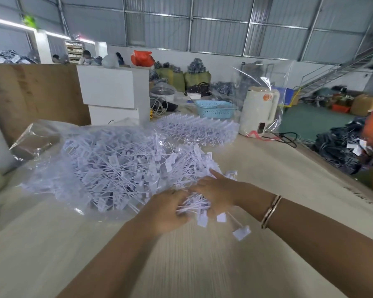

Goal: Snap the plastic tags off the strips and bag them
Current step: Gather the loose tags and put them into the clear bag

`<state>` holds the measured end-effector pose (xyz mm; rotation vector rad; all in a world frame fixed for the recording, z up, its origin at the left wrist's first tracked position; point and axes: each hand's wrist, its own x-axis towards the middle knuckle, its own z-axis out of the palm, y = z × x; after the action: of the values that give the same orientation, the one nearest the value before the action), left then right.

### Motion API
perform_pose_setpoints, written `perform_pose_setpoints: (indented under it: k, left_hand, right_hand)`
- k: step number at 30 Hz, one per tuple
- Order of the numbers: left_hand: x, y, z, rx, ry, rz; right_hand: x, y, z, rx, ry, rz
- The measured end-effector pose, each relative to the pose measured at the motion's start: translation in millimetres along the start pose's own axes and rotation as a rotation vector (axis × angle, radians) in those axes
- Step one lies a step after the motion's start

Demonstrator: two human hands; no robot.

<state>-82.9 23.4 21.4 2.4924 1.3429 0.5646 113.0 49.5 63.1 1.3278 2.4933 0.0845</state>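
Note:
A big heap of loose white plastic tags (pixel 121 168) lies in and on a clear plastic bag (pixel 39 138) at the table's middle left. Behind it sit stacked uncut tag strips (pixel 198 127) in clear wrap. My left hand (pixel 168 211) and my right hand (pixel 215 190) meet at the heap's near right edge, both gripping one bunch of white tags (pixel 194 205) between them. A few tags (pixel 241 232) hang loose from the bunch over the table. The fingertips are partly hidden by the tags.
A pale wooden table (pixel 202 254) spreads in front of me. At the back stand a white kettle (pixel 258 110), a blue basket (pixel 215 108) and white boxes (pixel 114 87). Dark bundles (pixel 340 151) lie on the floor to the right. People sit far off at left.

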Motion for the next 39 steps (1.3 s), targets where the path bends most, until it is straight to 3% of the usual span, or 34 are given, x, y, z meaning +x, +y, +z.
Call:
perform_pose_setpoints:
  k: [2,6,12,17,21,25,29,31,35,37,39]
  left_hand:
    - [-7,-4,-6,-0.087,-0.002,-0.031]
    - [-18,-11,-18,-0.151,0.006,-0.103]
    - [-38,-25,-31,-0.596,-0.043,-0.192]
    - [-38,-24,-32,-0.767,0.064,-0.185]
    - [-36,-22,-39,-0.828,0.328,-0.192]
    - [-38,-11,-64,-0.748,0.595,-0.139]
    - [-52,-7,-108,-0.106,1.012,-0.017]
    - [-67,-12,-119,0.161,1.156,-0.051]
    - [-90,-31,-114,0.206,1.150,-0.376]
    - [-94,-44,-110,0.129,1.120,-0.511]
    - [-94,-55,-109,-0.017,1.101,-0.534]
  right_hand:
    - [3,-1,4,-0.133,0.070,-0.031]
    - [0,-3,15,-0.144,0.265,-0.086]
    - [-7,6,8,-0.149,0.343,-0.058]
    - [-15,9,-13,0.071,0.452,0.034]
    - [-19,11,-32,0.204,0.497,0.109]
    - [-18,11,-57,0.395,0.555,0.049]
    - [-12,1,-92,0.576,0.638,0.008]
    - [-8,-8,-110,0.653,0.718,0.004]
    - [7,-32,-141,0.848,0.887,-0.065]
    - [19,-50,-153,0.908,0.943,-0.104]
    - [35,-68,-161,0.970,0.977,-0.147]
